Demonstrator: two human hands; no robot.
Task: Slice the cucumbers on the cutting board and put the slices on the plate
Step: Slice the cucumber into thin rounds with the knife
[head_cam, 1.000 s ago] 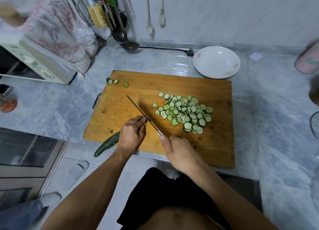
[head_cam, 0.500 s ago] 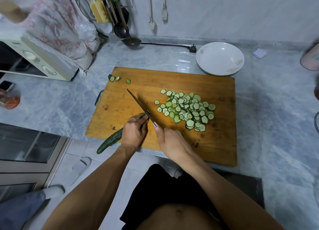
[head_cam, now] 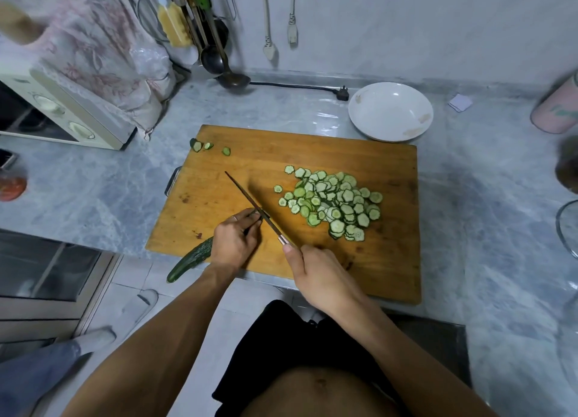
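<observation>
A wooden cutting board [head_cam: 359,260] lies on the marble counter. My left hand [head_cam: 233,243] grips a dark green cucumber [head_cam: 190,261] whose tail sticks out over the board's near-left edge. My right hand [head_cam: 322,277] holds the handle of a knife [head_cam: 250,202]; the blade runs along my left fingertips, over the cucumber's cut end, which is hidden. A heap of cucumber slices [head_cam: 334,203] sits right of the blade. Several end pieces [head_cam: 206,146] lie at the board's far-left corner. The white plate [head_cam: 362,122] stands past the board's far-right corner, holding no slices.
A toaster oven [head_cam: 62,116] under a floral cloth stands at the left. Ladles [head_cam: 228,72] hang at the back wall, and a black plug [head_cam: 342,93] lies near the plate. A pink container [head_cam: 556,113] stands at the far right. Floor and a slipper [head_cam: 142,300] show below the counter edge.
The blade has shifted slightly along the cucumber while both hands keep their hold. The view has shifted a little. The pile of slices looks the same.
</observation>
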